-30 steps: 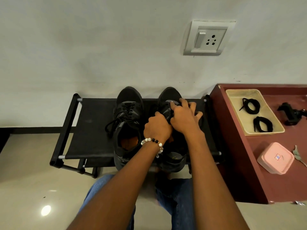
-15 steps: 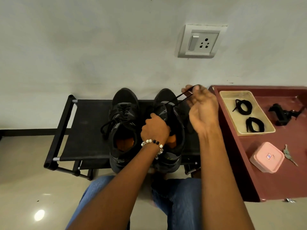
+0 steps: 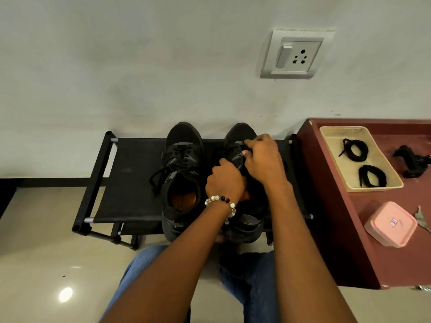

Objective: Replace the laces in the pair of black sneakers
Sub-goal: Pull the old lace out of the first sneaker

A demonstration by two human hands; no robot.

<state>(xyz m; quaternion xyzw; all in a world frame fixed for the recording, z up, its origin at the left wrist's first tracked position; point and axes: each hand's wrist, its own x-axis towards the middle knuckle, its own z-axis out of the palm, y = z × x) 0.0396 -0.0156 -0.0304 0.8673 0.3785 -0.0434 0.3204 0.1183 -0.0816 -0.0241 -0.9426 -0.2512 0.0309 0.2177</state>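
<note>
A white wall [image 3: 140, 66] fills the upper half of the view, with a switch-and-socket plate [image 3: 296, 54] set in it toward the right; below it a pale tiled floor [image 3: 42, 241] carries a low black shoe rack [image 3: 130, 178] pushed against the wall, and just beside the rack's right end stands a maroon counter [image 3: 373, 252]; the person's knees in blue jeans [image 3: 254, 283] show at the bottom edge. The two black sneakers stand side by side on the rack, toes toward the wall: the left sneaker [image 3: 182, 173] is laced, its loose lace ends trailing over its left side, and its orange insole shows; the right sneaker [image 3: 240, 145] sits near the rack's right end, largely covered by the hands. The left hand [image 3: 225, 180], a bead bracelet [image 3: 221, 201] on its wrist, has its fingers curled round the side of the right sneaker's upper; the right hand [image 3: 263, 157] is curled over the eyelet area, its fingertips pinched together there, though I cannot tell whether a lace is between them. At the counter's far edge a cream tray [image 3: 335, 145] holds two coiled black laces [image 3: 355, 148], one behind the other; near the counter's right edge lie a black gadget [image 3: 410, 162], a pink lidded box [image 3: 390, 223] and, beside the box, keys [image 3: 421, 217].
</note>
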